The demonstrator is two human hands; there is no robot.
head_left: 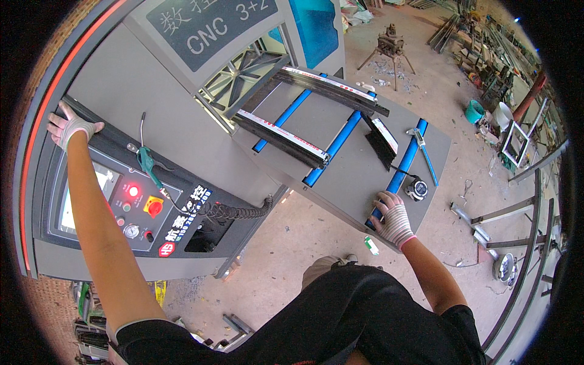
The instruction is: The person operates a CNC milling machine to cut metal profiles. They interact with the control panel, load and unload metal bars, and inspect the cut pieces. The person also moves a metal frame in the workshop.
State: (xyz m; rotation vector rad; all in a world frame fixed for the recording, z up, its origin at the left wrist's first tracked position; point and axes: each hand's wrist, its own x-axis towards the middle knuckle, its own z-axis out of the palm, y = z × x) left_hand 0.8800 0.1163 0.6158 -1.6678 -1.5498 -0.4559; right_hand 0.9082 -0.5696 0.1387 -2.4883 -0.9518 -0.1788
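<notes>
My left hand (74, 126), in a pale glove with fingers spread, rests on the upper edge of the grey machine's control panel (143, 234). My right hand (394, 220), in a striped glove, lies with fingers extended over the near end of a blue roller (398, 177) at the grey table's edge. Just beyond it sit a round tape measure (417, 189) and a caliper (427, 159). Dark profiles with white-and-red film (283, 141) (331, 87) lie across other blue rollers (336, 146) and reach into the machine. A short profile piece (382, 141) lies apart from them.
A green air blow gun (146, 162) with a coiled black hose (237, 210) lies on the panel. Below it are a lit red button (133, 191) and a red-yellow rotary switch (156, 207). Metal racks (523, 210), buckets (474, 111) and a tripod stand (390, 45) occupy the right side.
</notes>
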